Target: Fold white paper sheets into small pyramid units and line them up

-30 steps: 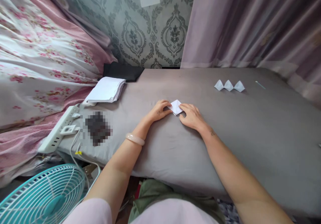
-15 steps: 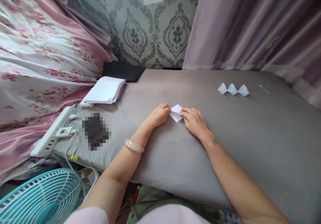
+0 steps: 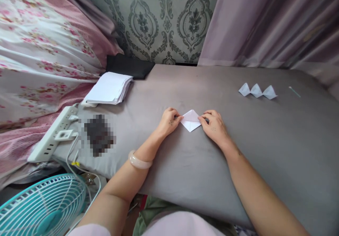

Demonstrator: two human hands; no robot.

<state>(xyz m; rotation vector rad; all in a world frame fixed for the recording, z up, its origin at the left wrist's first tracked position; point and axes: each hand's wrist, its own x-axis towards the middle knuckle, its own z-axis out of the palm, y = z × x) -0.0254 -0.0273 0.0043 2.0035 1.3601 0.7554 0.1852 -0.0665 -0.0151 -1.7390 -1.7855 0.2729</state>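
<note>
From where I am standing, a grey surface (image 3: pixel 278 165) is extending on all sides of the diamond (image 3: pixel 190 123), a folded white paper. A floral curtain (image 3: pixel 39 70) is hanging well to the left of the diamond; a mauve curtain (image 3: pixel 246 28) is hanging beyond it, to the right. A teal fan (image 3: pixel 50 218) is standing nearer the person than the diamond, well to its left. A power strip (image 3: pixel 54 133) is lying left of the diamond, well apart. A stack (image 3: pixel 107 88) of white paper is lying left of the diamond and farther from the person.

The left hand (image 3: pixel 169 121) is sitting at the diamond's left corner. Its thumb and index finger are pinching that corner, leaving no visible gap at the tips; the other fingers are curling inward. The right hand (image 3: pixel 214 126) is sitting at the right corner. Its thumb and index finger are closing on that corner at the tips and bowing apart behind them.

The diamond is lying flat between both hands, a fold line running from corner to corner. Three folded papers (image 3: pixel 256 90) are sitting in a row right of the diamond and farther away. A thin stick (image 3: pixel 294 91) is lying farther right of the diamond.
</note>
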